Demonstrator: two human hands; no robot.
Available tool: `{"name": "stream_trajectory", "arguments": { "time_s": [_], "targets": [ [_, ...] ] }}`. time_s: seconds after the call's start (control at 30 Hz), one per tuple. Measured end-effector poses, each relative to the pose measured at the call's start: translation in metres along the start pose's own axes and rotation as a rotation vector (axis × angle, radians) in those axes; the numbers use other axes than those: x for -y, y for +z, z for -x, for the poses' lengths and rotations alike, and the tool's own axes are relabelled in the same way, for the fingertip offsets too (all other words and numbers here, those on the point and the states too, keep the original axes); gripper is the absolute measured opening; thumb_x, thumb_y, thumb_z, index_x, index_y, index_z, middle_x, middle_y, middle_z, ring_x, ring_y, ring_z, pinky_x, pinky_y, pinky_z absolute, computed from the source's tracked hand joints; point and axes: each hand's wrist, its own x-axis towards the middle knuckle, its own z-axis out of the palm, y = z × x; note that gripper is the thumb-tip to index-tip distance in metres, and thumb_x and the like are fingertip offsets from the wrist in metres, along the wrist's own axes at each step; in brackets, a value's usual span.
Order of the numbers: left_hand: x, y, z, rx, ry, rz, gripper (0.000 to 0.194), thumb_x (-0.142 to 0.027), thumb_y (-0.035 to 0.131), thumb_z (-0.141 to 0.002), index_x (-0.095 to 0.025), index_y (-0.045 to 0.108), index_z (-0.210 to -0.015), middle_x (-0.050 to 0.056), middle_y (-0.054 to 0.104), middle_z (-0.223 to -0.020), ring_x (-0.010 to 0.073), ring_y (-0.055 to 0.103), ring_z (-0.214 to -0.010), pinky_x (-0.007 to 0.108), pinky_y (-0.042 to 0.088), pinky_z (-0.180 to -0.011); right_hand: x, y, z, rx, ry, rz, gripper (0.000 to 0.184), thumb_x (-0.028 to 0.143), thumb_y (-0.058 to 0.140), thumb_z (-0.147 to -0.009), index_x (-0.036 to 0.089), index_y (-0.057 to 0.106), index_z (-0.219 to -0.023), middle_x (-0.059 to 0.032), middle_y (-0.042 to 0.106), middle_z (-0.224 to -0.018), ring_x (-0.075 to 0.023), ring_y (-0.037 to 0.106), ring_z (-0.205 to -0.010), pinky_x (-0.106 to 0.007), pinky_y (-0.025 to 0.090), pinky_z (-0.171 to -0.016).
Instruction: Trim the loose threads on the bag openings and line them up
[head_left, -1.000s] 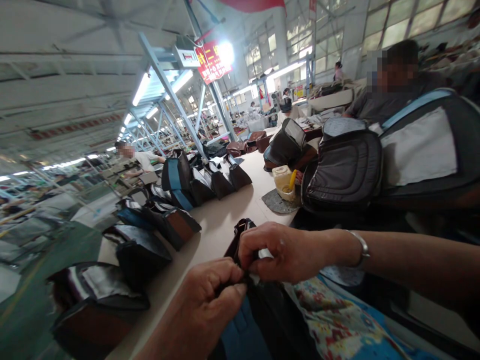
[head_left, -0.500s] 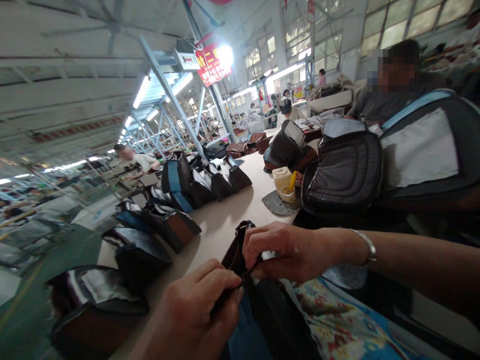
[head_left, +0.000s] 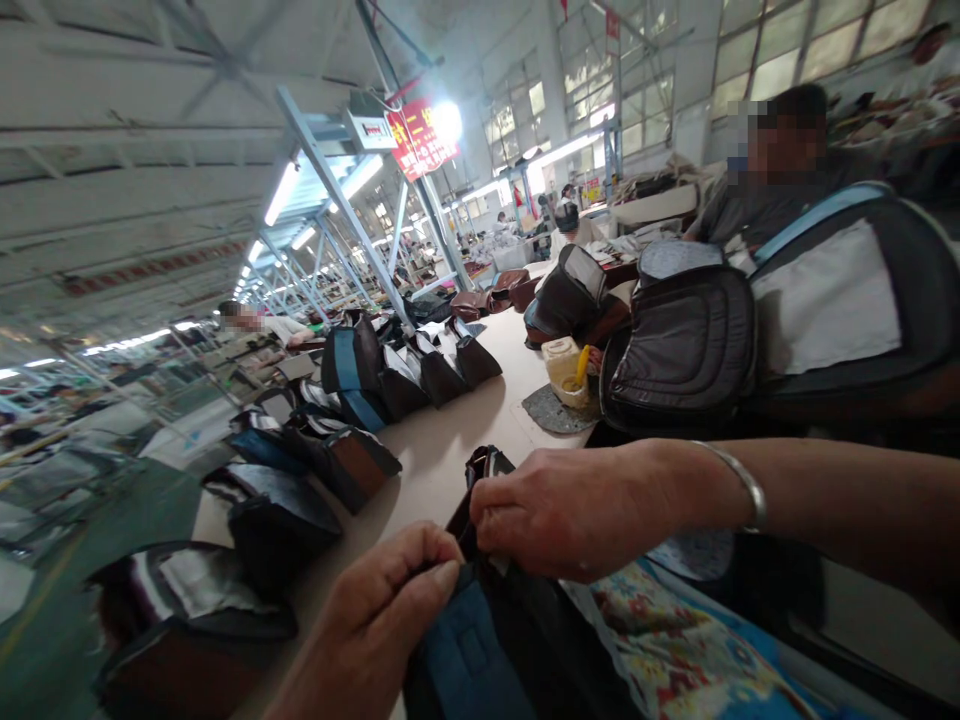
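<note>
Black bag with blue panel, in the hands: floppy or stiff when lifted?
Likely fairly floppy: on the black bag, the top edge bends where the left hand and right hand pinch it. The blue panel may add slight stiffness. Probably light for its size, though that's hard to tell.

Two hands (head_left: 574, 515) (head_left: 371, 625) up front, one black bag (head_left: 517, 650) between them, one bangle (head_left: 746, 487)! Along the counter's (head_left: 442, 455) left side, at least eight bags (head_left: 349, 465), and to the right, one plastic tub (head_left: 561, 368) holding one yellow handle (head_left: 581, 365).
</note>
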Motion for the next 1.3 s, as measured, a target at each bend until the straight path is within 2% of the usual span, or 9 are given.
{"name": "stream_trajectory", "arguments": {
  "time_s": [0.13, 0.3, 0.43, 0.57, 0.67, 0.8, 0.97, 1.2, 1.3],
  "targets": [
    [0.010, -0.002, 0.000, 0.035, -0.108, 0.146, 0.026, -0.041, 0.051, -0.091, -0.019, 0.057, -0.077, -0.002, 0.048, -0.072, 0.0161, 0.046, -0.067, 0.026, 0.042, -0.061, 0.000, 0.019, -0.004, -0.079, -0.055, 0.042, 0.010, 0.017, 0.052, -0.095, 0.011, 0.059, -0.099, -0.0074, 0.060, -0.098, -0.0152, 0.051, -0.071, -0.029, 0.043, -0.059],
    [0.008, -0.003, 0.004, 0.038, -0.083, 0.086, 0.034, -0.052, 0.059, -0.088, -0.019, 0.065, -0.088, 0.002, 0.060, -0.083, 0.0211, 0.055, -0.082, 0.028, 0.047, -0.072, 0.002, 0.030, -0.017, -0.176, -0.153, 0.175, 0.024, 0.008, 0.038, -0.098, 0.009, 0.060, -0.088, -0.0078, 0.056, -0.080, -0.0180, 0.047, -0.069, -0.032, 0.040, -0.058],
    [0.006, 0.001, 0.006, 0.170, -0.046, 0.082, 0.036, -0.051, 0.063, -0.087, -0.015, 0.069, -0.083, 0.001, 0.057, -0.075, 0.0181, 0.051, -0.074, 0.027, 0.043, -0.068, -0.009, 0.034, -0.025, -0.180, -0.050, -0.041, 0.005, 0.011, 0.054, -0.091, 0.009, 0.057, -0.094, -0.0090, 0.059, -0.088, -0.0162, 0.051, -0.070, -0.028, 0.042, -0.058],
    [0.013, 0.003, 0.008, 0.150, -0.078, 0.187, 0.034, -0.048, 0.066, -0.084, -0.014, 0.070, -0.080, 0.000, 0.056, -0.072, 0.0162, 0.051, -0.070, 0.026, 0.041, -0.066, -0.020, 0.041, -0.020, -0.370, -0.033, -0.377, 0.012, 0.014, 0.045, -0.101, 0.011, 0.055, -0.096, -0.0075, 0.061, -0.088, -0.0136, 0.057, -0.079, -0.025, 0.048, -0.075],
    [0.015, 0.000, 0.011, 0.151, -0.108, 0.235, 0.030, -0.044, 0.070, -0.082, -0.015, 0.075, -0.088, 0.003, 0.066, -0.080, 0.0201, 0.058, -0.078, 0.029, 0.045, -0.073, -0.017, 0.044, -0.011, -0.444, -0.100, -0.422, 0.014, 0.019, 0.045, -0.103, 0.011, 0.056, -0.104, -0.0107, 0.062, -0.099, -0.0145, 0.060, -0.091, -0.025, 0.049, -0.082],
    [0.013, -0.003, 0.012, 0.145, -0.077, 0.179, 0.026, -0.038, 0.070, -0.084, -0.016, 0.079, -0.093, 0.004, 0.072, -0.086, 0.0212, 0.060, -0.083, 0.027, 0.046, -0.075, -0.004, 0.042, -0.004, -0.355, -0.213, -0.136, 0.015, 0.014, 0.044, -0.101, 0.010, 0.058, -0.106, -0.0125, 0.062, -0.107, -0.0138, 0.058, -0.089, -0.023, 0.048, -0.075],
    [0.014, -0.003, 0.013, 0.157, -0.034, 0.146, 0.027, -0.037, 0.068, -0.086, -0.016, 0.080, -0.099, 0.005, 0.073, -0.088, 0.0232, 0.063, -0.086, 0.029, 0.048, -0.077, 0.010, 0.032, -0.007, -0.222, -0.192, 0.161, 0.026, 0.014, 0.041, -0.102, 0.010, 0.062, -0.087, -0.0057, 0.055, -0.083, -0.0134, 0.042, -0.064, -0.028, 0.037, -0.056],
    [0.012, 0.001, 0.009, 0.183, -0.046, 0.217, 0.030, -0.039, 0.067, -0.085, -0.014, 0.079, -0.095, 0.007, 0.074, -0.091, 0.0252, 0.064, -0.088, 0.031, 0.049, -0.080, 0.012, 0.026, -0.018, -0.235, -0.291, 0.240, 0.024, 0.007, 0.046, -0.094, 0.011, 0.058, -0.073, -0.0030, 0.045, -0.070, -0.0148, 0.038, -0.061, -0.030, 0.032, -0.053],
    [0.012, 0.004, 0.008, 0.196, -0.069, 0.236, 0.032, -0.042, 0.069, -0.084, -0.013, 0.078, -0.094, 0.005, 0.071, -0.083, 0.0237, 0.062, -0.083, 0.031, 0.048, -0.077, 0.002, 0.027, -0.024, -0.167, -0.221, 0.062, 0.008, 0.006, 0.053, -0.089, 0.008, 0.060, -0.084, -0.0056, 0.052, -0.077, -0.0143, 0.042, -0.064, -0.028, 0.037, -0.056]
  ]
}}
